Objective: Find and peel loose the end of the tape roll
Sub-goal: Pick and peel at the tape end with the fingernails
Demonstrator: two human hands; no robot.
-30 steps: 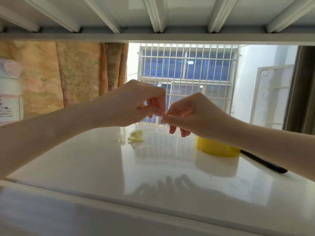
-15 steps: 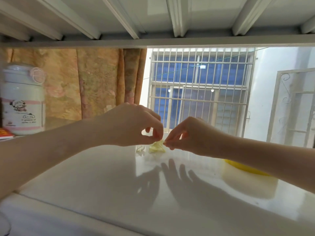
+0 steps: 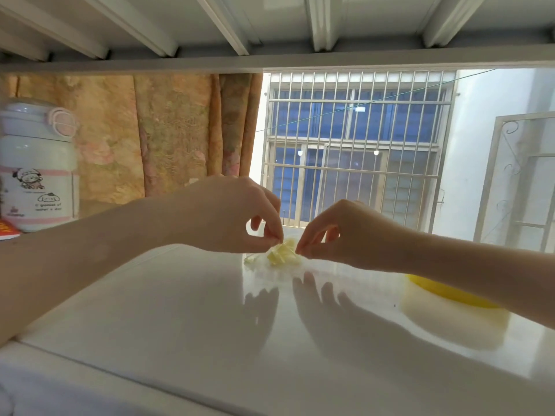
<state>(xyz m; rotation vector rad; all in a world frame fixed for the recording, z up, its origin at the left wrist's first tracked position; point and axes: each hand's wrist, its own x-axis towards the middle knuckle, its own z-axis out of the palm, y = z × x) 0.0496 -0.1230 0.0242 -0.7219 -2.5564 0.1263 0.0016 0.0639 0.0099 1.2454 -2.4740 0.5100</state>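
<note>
Both hands are up over the glossy white tabletop, thumbs and forefingers pressed together: the left hand pinches at one side and the right hand at the other, and whatever runs between those 2 pinches is too thin and pale to make out, perhaps a clear strip. My read is that the risk sits right there: a thin strip could fold back and stick to itself or to the fingertips, and the end would have to be hunted for again. The flat yellow round tape roll lies on the table under the right forearm, well apart from the pinches and held by neither hand, so a pull on a strip not yet detached from it could drag it along. Just beyond the fingertips sits 1 crumpled pale yellow wad of scraps with 1 smaller clear scrap beside it. At far left stands 1 white and pink drinking bottle, then the floral curtain, and 1 barred window beyond.
</note>
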